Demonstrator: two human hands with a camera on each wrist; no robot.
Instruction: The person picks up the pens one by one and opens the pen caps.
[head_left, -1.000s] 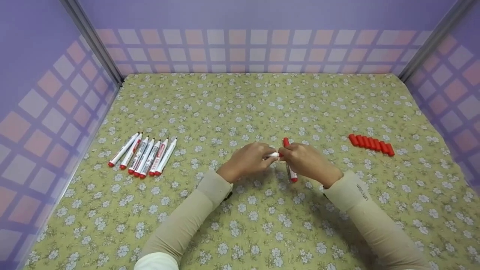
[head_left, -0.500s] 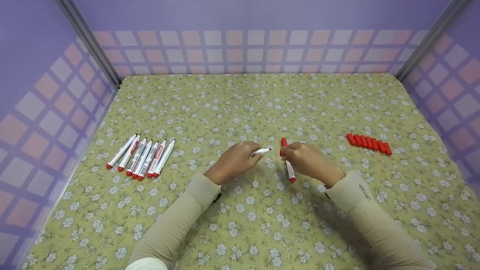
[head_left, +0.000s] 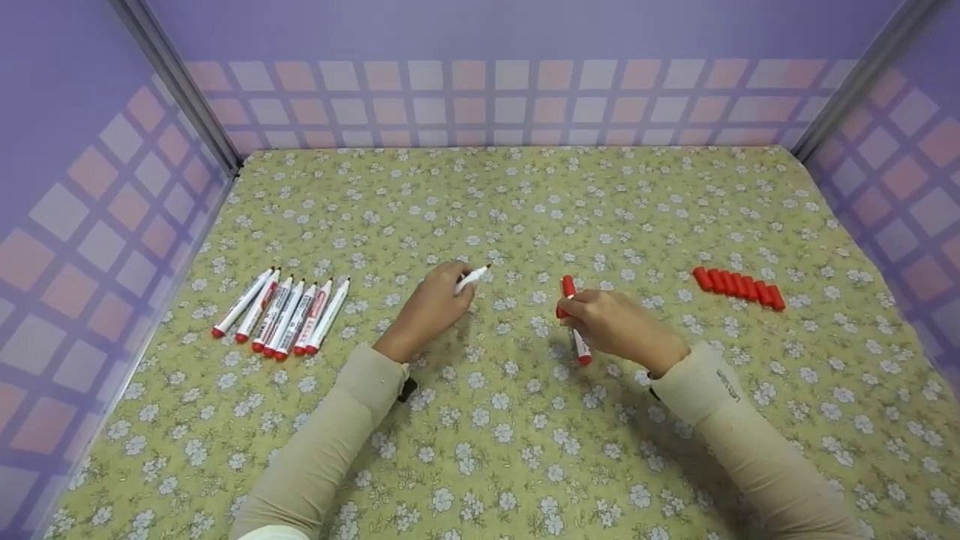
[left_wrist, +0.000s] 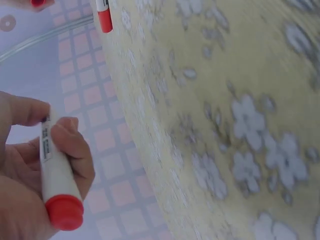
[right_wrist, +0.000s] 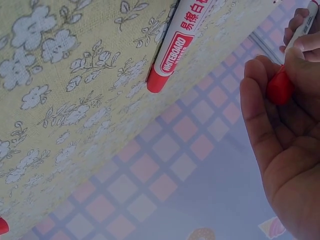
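My left hand (head_left: 429, 309) grips an uncapped white whiteboard marker (head_left: 474, 279), its dark tip pointing up and right in the head view. In the left wrist view, thumb and fingers wrap its white barrel, and the red end (left_wrist: 65, 212) faces the camera. Between the thumb and fingers of my right hand (head_left: 621, 330) a red marker cap (right_wrist: 280, 89) is pinched. Beneath that hand a capped whiteboard marker (head_left: 581, 347) lies on the cloth, partly hidden by the fingers; its printed barrel (right_wrist: 172, 55) shows in the right wrist view.
Several uncapped white markers (head_left: 298, 319) lie side by side at the left, red ends toward me. At the right, several red caps (head_left: 739, 286) form a slanted row. A flowered cloth (head_left: 480, 450) covers the table, and purple checked panels (head_left: 510, 97) wall it in.
The hands, together at the cap a second ago, have come apart. My left hand has carried the uncapped marker leftward, while the right hand has kept the cap nearly in place.
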